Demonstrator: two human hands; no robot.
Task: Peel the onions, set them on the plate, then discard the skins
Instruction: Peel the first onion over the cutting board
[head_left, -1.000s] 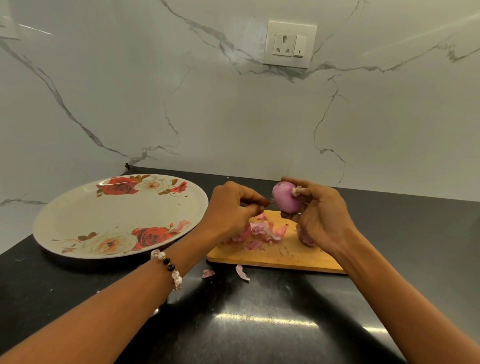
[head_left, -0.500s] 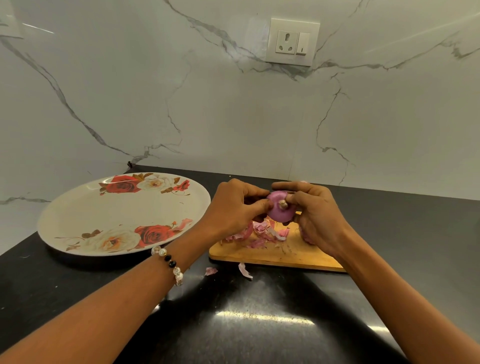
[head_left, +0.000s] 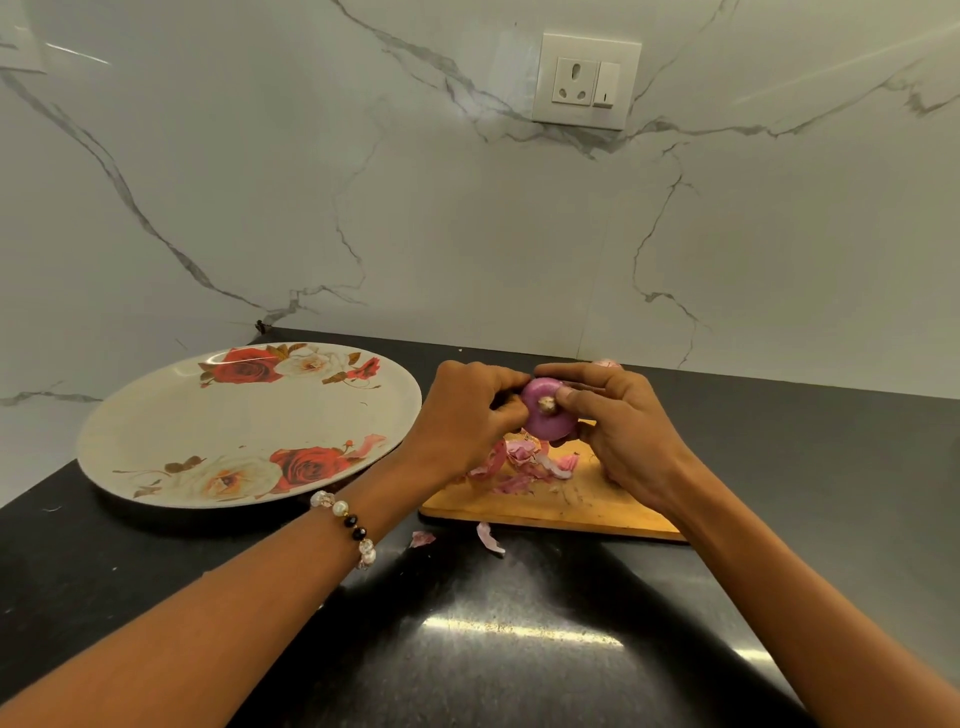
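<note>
A single head-worn view looks forward and down across the black table (head_left: 519, 649) toward the marble wall (head_left: 467, 234) at 12 o'clock. It sits close: both forearms enter from the bottom edge, with the plate (head_left: 156, 441) at 10 o'clock.

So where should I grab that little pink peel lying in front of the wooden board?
Pinch the pink peel by its raised, curled edge, coming straight down from above. It lies thin and nearly flat on the black counter, so fingers cannot get under it; the board sits just behind, so I would reach from the near side.
</note>
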